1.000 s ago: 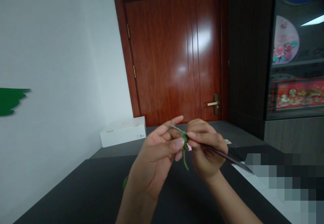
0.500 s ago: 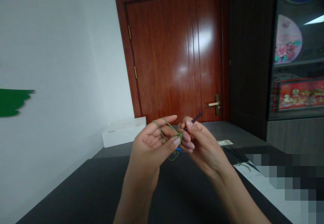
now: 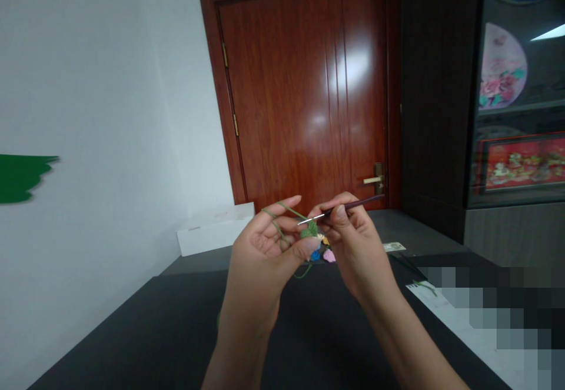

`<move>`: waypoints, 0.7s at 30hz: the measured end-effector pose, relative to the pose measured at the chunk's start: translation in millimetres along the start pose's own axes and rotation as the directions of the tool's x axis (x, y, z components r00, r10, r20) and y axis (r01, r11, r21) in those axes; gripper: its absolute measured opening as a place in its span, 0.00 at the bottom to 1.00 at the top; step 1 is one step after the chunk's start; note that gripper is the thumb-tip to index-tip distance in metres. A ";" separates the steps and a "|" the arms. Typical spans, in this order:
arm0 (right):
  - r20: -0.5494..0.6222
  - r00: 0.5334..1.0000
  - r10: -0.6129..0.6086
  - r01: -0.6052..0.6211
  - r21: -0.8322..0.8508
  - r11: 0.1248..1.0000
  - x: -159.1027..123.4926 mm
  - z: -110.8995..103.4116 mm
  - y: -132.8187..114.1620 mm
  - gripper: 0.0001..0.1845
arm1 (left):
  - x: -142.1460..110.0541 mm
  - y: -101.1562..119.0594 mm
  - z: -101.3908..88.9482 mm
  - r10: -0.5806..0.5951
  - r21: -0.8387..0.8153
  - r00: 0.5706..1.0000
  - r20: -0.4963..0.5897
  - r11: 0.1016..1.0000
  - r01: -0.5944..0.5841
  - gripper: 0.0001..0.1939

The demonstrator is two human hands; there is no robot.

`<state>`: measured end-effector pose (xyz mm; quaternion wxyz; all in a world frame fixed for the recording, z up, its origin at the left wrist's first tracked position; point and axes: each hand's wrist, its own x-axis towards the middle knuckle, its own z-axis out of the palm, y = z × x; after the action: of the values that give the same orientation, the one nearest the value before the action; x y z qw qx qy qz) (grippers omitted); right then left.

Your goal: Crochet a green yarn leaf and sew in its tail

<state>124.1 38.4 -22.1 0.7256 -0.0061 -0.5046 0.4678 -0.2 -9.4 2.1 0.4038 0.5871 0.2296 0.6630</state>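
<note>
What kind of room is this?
Probably a room in someone's home: there's a wooden door, a glass-front cabinet showing a pink flowered plate, and a dark table.

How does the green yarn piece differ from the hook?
The green yarn piece is small and bunched, while the hook is long and thin. The piece is all green; the hook has a silvery end and dark handle. The left hand pinches the piece; the right hand grips the hook. Both are held up.
</note>
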 end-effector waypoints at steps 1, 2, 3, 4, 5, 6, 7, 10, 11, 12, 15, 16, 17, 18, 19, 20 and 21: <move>-0.003 1.000 0.007 -0.007 0.015 1.000 0.5 -0.5 0.3 0.09 | 0.1 -0.2 -0.3 0.006 0.011 1.000 0.000 1.000 -0.006 0.25; -0.004 1.000 0.016 -0.016 0.028 0.999 0.9 -1.0 0.5 0.09 | 0.3 -0.5 -0.7 0.011 0.022 1.000 0.002 1.000 -0.011 0.23; -0.003 1.000 0.024 -0.024 0.040 0.999 1.3 -1.5 0.6 0.10 | 0.5 -1.0 -1.2 0.015 0.031 1.000 0.007 0.999 -0.015 0.22; -0.002 0.999 0.032 -0.032 0.047 0.998 1.5 -2.0 0.8 0.09 | 0.8 -1.7 -1.8 0.016 0.033 1.000 0.011 0.999 -0.016 0.20; -0.002 0.999 0.038 -0.038 0.051 0.998 1.7 -2.4 0.8 0.09 | 1.1 -2.6 -2.5 0.011 0.028 1.000 0.016 1.000 -0.011 0.20; -0.003 0.999 0.040 -0.039 0.051 0.998 1.7 -2.8 0.9 0.09 | 1.5 -3.5 -3.3 0.002 0.017 1.000 0.020 1.000 -0.002 0.20; -0.005 0.999 0.038 -0.038 0.049 0.998 1.7 -3.2 0.9 0.09 | 2.1 -4.6 -4.1 -0.008 0.003 1.000 0.021 1.000 0.008 0.20; -0.007 1.000 0.026 -0.025 0.043 0.999 1.7 -3.9 0.9 0.09 | 3.7 -6.6 -5.7 -0.038 -0.049 0.999 0.026 0.998 0.039 0.18; -0.006 1.000 0.023 -0.023 0.041 0.999 1.6 -3.9 0.8 0.09 | 4.0 -6.6 -5.8 -0.047 -0.068 0.998 0.029 0.997 0.048 0.18; -0.007 1.000 0.020 -0.020 0.037 0.999 1.6 -3.8 0.7 0.09 | 4.2 -6.3 -5.7 -0.058 -0.084 0.998 0.031 0.995 0.060 0.18; -0.015 1.000 0.001 -0.001 0.011 1.000 1.1 -2.6 0.4 0.09 | 3.9 -4.3 -4.9 -0.095 -0.108 0.995 0.035 0.989 0.098 0.22; -0.018 1.000 -0.007 0.007 0.000 1.000 0.9 -2.1 0.5 0.09 | 3.7 -3.8 -4.6 -0.103 -0.110 0.994 0.039 0.988 0.107 0.24; -0.020 1.000 -0.016 0.016 -0.011 1.000 0.6 -1.7 0.6 0.09 | 3.6 -3.5 -4.4 -0.106 -0.110 0.993 0.044 0.988 0.111 0.25; -0.021 0.999 -0.026 0.025 -0.023 0.999 0.4 -1.5 0.8 0.09 | 3.6 -3.4 -4.2 -0.106 -0.111 0.993 0.050 0.988 0.111 0.26; -0.021 0.999 -0.038 0.037 -0.036 0.999 0.0 -1.3 1.1 0.08 | 3.7 -3.5 -4.1 -0.105 -0.110 0.993 0.055 0.988 0.111 0.26; -0.021 0.998 -0.054 0.053 -0.048 0.997 -0.3 -1.3 1.4 0.08 | 3.7 -3.7 -4.0 -0.104 -0.108 0.993 0.057 0.988 0.110 0.26; -0.020 0.997 -0.074 0.073 -0.060 0.996 -0.7 -1.2 1.8 0.07 | 3.8 -4.0 -3.8 -0.104 -0.107 0.993 0.056 0.988 0.109 0.26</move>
<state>123.8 39.5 -24.1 0.7473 -0.0141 -0.5101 0.4256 -2.8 -3.5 0.5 0.4759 0.5673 0.2136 0.6373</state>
